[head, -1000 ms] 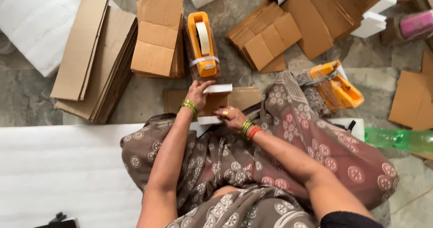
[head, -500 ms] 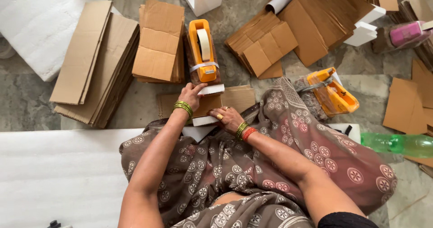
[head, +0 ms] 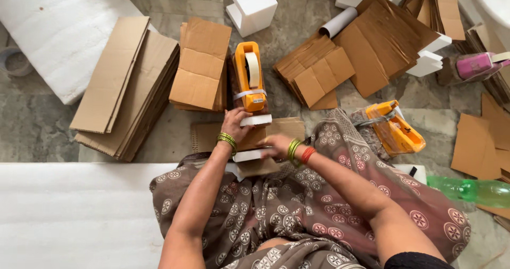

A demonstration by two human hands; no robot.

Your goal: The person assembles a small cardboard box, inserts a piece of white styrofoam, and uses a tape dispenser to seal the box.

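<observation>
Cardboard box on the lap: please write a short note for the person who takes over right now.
Left hand: on the box's far end, by a white foam piece.
Right hand: flat on the cardboard box, near a second foam piece.
Orange tape dispenser: just beyond the box, not held.
Done: foam is at the box.
Left: no tape visible on the box.

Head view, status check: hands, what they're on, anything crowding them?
Left hand on a white foam piece; right hand on a second foam piece, over flat cardboard. Orange tape dispenser just beyond. Cardboard stacks around.
</observation>
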